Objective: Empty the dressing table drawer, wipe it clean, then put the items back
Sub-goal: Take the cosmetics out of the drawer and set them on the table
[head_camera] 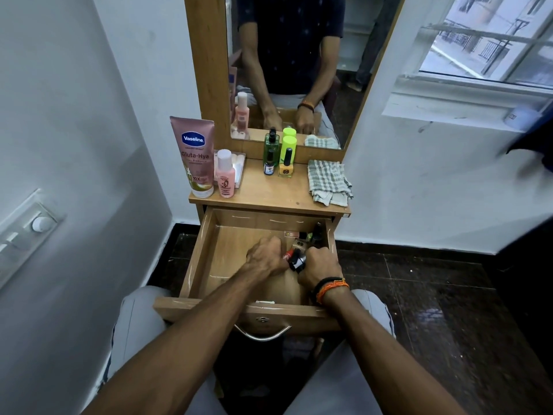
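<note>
The wooden drawer [197, 259] of the dressing table is pulled out over my lap. Both hands are inside it. My left hand [264, 255] is curled round a small red-and-black item [289, 254]. My right hand [320, 266] grips a small black bottle [298, 262] right beside it. More small bottles [314, 233] lie in the drawer's far right corner. On the tabletop [269, 193] stand a pink Vaseline tube [194, 157], a small pink bottle [226, 173], a green bottle [271, 148], a neon-capped can [288, 148] and a yellow nail polish [286, 166].
A checked cloth [329, 181] lies on the tabletop's right side. A clear plastic box [238, 169] stands behind the pink bottle. The mirror [287, 67] rises behind the tabletop. A wall is close on the left, a window [484, 40] at the upper right, dark floor tiles below.
</note>
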Available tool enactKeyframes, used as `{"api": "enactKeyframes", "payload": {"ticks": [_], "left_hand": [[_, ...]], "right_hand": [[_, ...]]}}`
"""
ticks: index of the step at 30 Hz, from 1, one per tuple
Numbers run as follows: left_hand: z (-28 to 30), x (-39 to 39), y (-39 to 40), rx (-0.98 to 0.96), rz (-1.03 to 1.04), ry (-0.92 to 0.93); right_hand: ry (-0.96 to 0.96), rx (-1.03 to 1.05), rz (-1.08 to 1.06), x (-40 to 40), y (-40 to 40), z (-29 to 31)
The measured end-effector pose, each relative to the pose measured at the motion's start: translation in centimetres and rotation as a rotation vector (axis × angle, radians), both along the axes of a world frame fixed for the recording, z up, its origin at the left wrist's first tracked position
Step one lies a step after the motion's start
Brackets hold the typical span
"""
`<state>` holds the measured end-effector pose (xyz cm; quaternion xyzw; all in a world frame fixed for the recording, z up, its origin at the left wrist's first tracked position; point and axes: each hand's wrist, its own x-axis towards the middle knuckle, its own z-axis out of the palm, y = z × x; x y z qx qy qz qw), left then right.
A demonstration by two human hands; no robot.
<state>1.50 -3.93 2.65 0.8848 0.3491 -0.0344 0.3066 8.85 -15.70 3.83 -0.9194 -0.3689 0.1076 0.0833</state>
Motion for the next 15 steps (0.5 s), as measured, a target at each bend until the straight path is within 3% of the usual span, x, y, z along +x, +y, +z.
{"api": "enactKeyframes", "payload": {"ticks": [7, 15], "left_hand": [[1.2, -1.1, 1.9, -0.062, 0.084, -0.169], [4.3, -2.4, 3.1, -0.137, 0.136, -0.509]], "right_hand": [[0.2, 0.187, -0.108, 1.1, -0.6, 0.4], [0.592, 0.712, -0.126, 2.1, -0.7, 2.3]]}}
